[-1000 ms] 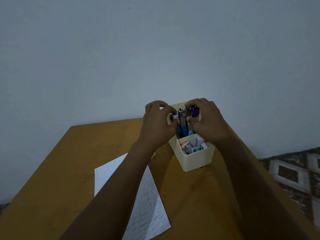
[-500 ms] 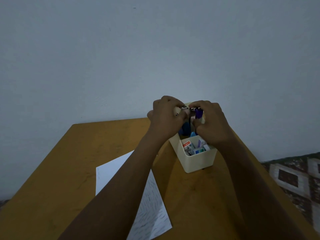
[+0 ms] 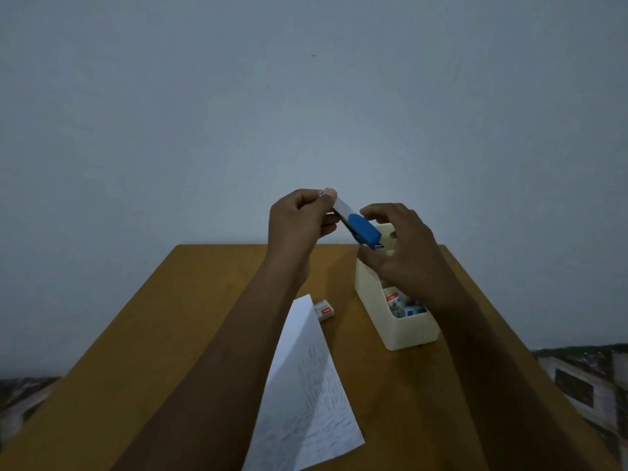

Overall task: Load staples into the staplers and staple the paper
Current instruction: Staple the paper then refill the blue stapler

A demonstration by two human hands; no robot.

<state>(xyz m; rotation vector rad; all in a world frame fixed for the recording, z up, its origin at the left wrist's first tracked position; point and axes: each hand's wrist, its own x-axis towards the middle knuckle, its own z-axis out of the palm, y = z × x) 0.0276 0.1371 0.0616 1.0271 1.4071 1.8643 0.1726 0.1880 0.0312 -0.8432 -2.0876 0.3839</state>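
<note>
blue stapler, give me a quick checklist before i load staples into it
1. Blue stapler firmly held: ok, the left hand grips its pale end, clear of the table.
2. Right hand free to work: ok, its fingers are relaxed by the blue end.
3. Staple tray open: cannot tell, the angle hides it.
4. Staples within reach: ok, a small staple box lies on the table, with more boxes in the cream organizer.
5. Paper ready: ok, it lies on the table, partly hidden behind the left forearm.
</note>
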